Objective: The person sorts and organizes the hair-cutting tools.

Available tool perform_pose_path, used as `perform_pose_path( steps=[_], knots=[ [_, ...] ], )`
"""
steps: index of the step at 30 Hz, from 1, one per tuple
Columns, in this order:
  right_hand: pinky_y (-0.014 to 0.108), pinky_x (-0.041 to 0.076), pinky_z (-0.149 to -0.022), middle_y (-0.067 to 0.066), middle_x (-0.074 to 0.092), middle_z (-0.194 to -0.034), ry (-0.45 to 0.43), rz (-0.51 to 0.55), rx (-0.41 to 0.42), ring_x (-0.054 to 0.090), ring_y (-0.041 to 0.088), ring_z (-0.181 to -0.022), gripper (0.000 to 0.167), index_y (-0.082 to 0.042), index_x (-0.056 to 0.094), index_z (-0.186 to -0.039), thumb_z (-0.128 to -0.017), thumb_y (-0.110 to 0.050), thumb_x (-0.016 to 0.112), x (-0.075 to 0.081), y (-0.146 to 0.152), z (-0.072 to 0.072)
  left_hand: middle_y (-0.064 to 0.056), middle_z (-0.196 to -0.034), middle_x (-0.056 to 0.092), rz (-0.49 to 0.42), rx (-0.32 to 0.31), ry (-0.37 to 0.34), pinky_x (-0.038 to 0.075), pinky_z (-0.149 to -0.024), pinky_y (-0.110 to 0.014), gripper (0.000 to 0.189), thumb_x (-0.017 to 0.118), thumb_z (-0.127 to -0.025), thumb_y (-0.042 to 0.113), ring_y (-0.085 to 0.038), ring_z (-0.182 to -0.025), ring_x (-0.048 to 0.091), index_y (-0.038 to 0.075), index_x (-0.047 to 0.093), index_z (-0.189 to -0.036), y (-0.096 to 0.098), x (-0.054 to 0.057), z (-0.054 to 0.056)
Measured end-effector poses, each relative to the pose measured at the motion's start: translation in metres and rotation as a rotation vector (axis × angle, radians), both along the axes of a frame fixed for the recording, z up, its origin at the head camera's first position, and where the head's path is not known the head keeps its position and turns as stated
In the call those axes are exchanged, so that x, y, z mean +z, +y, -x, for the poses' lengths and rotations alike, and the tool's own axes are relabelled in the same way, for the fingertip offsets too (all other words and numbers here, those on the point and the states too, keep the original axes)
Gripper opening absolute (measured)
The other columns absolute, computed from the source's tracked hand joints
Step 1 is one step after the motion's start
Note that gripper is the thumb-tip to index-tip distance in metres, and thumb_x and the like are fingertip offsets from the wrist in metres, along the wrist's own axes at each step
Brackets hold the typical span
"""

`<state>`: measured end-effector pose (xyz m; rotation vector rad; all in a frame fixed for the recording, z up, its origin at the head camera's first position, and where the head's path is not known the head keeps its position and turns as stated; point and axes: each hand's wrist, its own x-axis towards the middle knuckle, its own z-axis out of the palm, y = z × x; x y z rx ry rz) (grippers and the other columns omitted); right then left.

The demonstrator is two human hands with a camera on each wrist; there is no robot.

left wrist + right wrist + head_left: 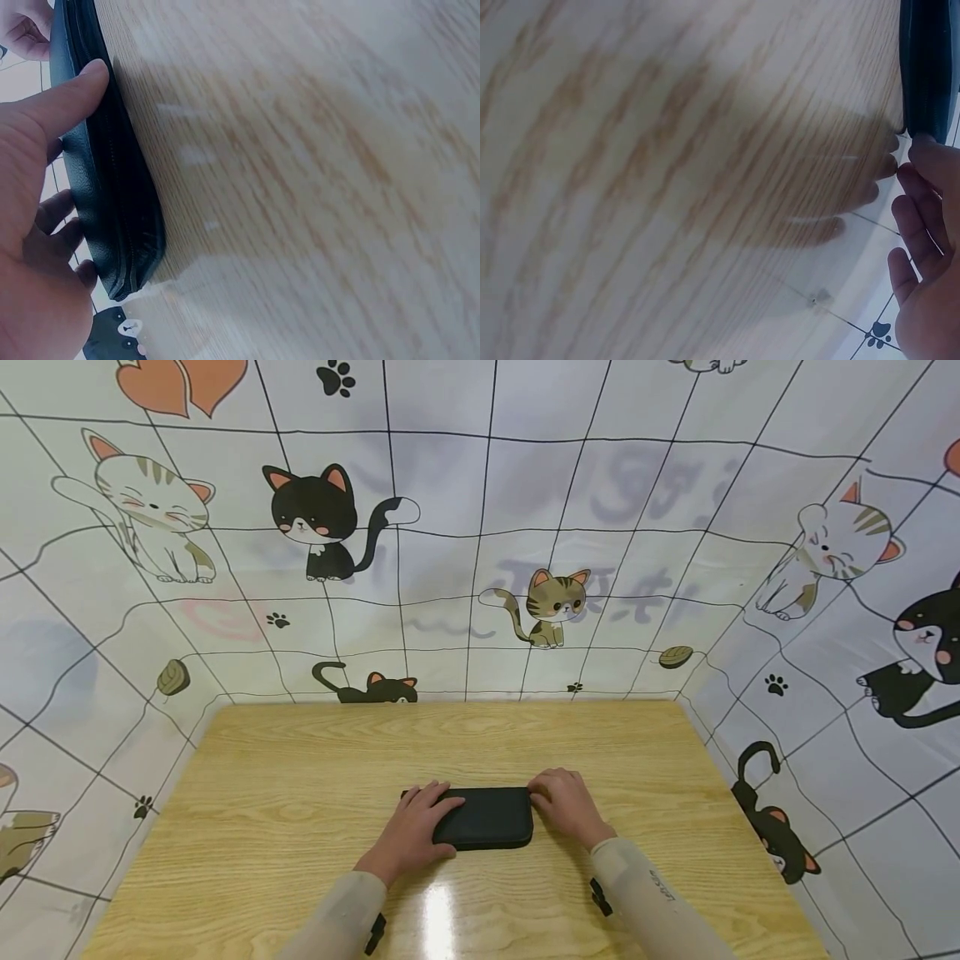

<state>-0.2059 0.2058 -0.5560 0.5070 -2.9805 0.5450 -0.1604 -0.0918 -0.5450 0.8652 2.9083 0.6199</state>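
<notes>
A black zip case (487, 818) lies flat on the wooden table, its long side facing me. My left hand (412, 827) holds its left end, with the thumb along the near edge and the fingers spread over the top toward the far edge. In the left wrist view, a zip runs along the side of the case (112, 165) below the thumb. At the far right corner, my right hand (566, 806) pinches the case between thumb and forefinger. The other right fingers (911, 225) curl loosely beside it. Whether a zip pull is between those fingertips is hidden.
The pale wooden table (300, 752) meets a cat-printed cloth (450, 552) at its back and sides. Dark straps circle both wrists, and a bright light reflection shows on the tabletop near me.
</notes>
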Motion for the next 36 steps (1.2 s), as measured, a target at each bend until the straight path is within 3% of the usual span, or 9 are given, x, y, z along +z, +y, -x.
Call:
perform_pose_path(
  steps=[19,27,36],
  knots=[
    [0.045,0.044,-0.095,-0.005,0.072,-0.092,0.025,-0.018,-0.003,0.065,0.018,-0.093,0.004,-0.018,0.075,-0.091,-0.087,-0.018,0.073,0.0031,-0.0031,0.0015,-0.009,-0.151,0.042,0.009,0.024,-0.004,0.026,-0.117,-0.055,0.074,0.081,-0.077,0.041,-0.031,-0.141,0.038,0.024,0.05,-0.141,0.001,-0.0016,0.0018],
    [0.046,0.046,-0.094,-0.004,0.073,-0.091,0.099,-0.039,0.032,0.066,0.019,-0.09,0.004,-0.018,0.076,-0.09,-0.086,-0.019,0.074,0.0005,-0.0006,0.0009,-0.009,-0.149,0.044,0.018,0.028,-0.008,0.027,-0.116,-0.055,0.073,0.082,-0.076,0.042,-0.03,-0.138,0.041,0.024,0.051,-0.14,0.001,0.0002,0.0024],
    [0.048,0.045,-0.096,-0.004,0.074,-0.092,0.087,-0.063,0.069,0.064,0.019,-0.092,0.005,-0.019,0.076,-0.091,-0.087,-0.021,0.074,0.0017,0.0034,0.0006,-0.009,-0.149,0.045,0.028,0.025,0.0,0.029,-0.114,-0.054,0.072,0.081,-0.076,0.043,-0.029,-0.137,0.042,0.024,0.052,-0.14,0.0009,0.0012,0.0027]
  ],
)
